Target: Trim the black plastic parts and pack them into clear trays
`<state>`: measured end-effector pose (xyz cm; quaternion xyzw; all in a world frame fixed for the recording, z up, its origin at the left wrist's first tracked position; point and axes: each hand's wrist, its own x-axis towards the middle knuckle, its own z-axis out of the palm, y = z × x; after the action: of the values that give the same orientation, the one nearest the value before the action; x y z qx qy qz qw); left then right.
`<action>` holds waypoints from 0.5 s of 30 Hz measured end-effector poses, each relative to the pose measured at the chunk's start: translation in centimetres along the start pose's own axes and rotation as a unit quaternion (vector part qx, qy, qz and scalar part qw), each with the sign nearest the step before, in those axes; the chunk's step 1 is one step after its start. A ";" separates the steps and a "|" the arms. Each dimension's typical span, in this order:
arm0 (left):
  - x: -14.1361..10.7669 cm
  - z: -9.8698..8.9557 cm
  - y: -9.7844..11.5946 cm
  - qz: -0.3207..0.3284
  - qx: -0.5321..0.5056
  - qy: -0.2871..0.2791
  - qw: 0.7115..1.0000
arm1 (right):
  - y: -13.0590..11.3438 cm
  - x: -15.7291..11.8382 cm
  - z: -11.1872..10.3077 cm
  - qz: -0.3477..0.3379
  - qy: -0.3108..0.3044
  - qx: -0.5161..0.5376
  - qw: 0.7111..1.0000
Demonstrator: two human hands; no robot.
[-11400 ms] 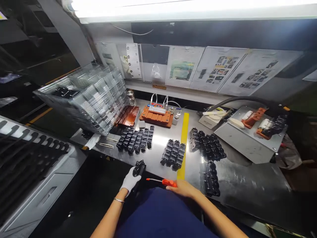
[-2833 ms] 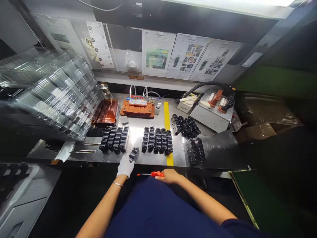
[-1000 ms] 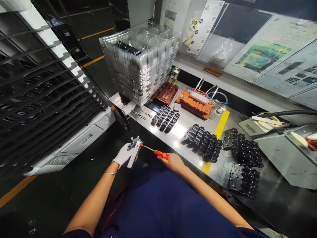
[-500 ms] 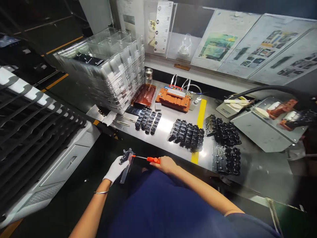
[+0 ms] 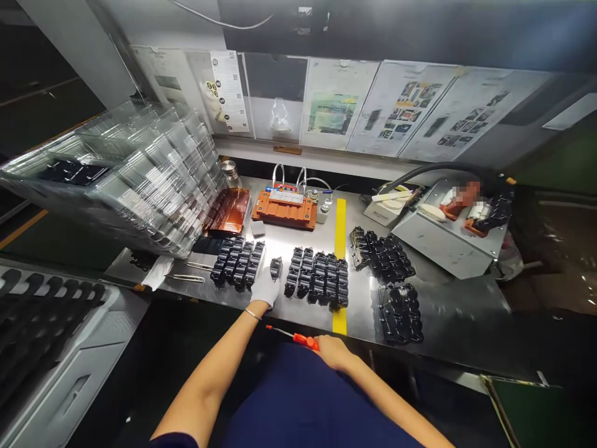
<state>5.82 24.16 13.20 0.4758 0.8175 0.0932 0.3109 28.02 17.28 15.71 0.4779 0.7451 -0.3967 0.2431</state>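
My left hand, in a white glove, is over the metal bench with its fingers around a small black part. It lies between a left group of black parts and a middle group. Bare and closed, my right hand grips an orange-handled tool in front of the bench edge. The tool's thin shaft points left, with a red tip near my left wrist. Nothing touches that tip.
Stacked clear trays stand at the left, near tweezers. An orange fixture sits at the back, beside a brown tray. More black parts and a grey box are at the right.
My left hand has moved up and right from in front of the bench to the parts on it. The clear strip is no longer visible in it. The tool tip is apart from the held part.
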 end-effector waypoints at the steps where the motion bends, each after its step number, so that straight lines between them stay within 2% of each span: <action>1: 1.2 0.3 1.5 0.007 0.007 0.004 1.000 | 0.7 0.1 -0.3 0.003 0.002 0.008 1.000; 4: 4.0 -0.3 3.9 0.016 0.025 0.029 0.999 | 2.7 0.3 -1.1 0.015 0.001 0.030 0.999; 6: 5.1 -1.3 4.0 -0.004 0.036 0.061 0.997 | 3.8 0.6 -1.5 0.016 -0.005 0.037 0.999; 8: 5.6 -2.2 3.2 -0.036 0.043 0.087 0.995 | 4.5 1.0 -1.8 0.012 -0.014 0.035 0.999; 11: 4.4 -2.2 1.1 -0.068 0.033 0.088 0.993 | 4.6 1.8 -2.2 -0.001 -0.031 0.023 0.999; 15: -0.3 0.0 -2.8 -0.092 -0.029 0.056 0.994 | 3.6 2.9 -2.9 -0.013 -0.031 0.005 0.999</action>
<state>3.91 22.41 12.06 0.3830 0.8711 0.1143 0.2855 30.10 21.98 13.92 0.4568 0.7413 -0.4186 0.2582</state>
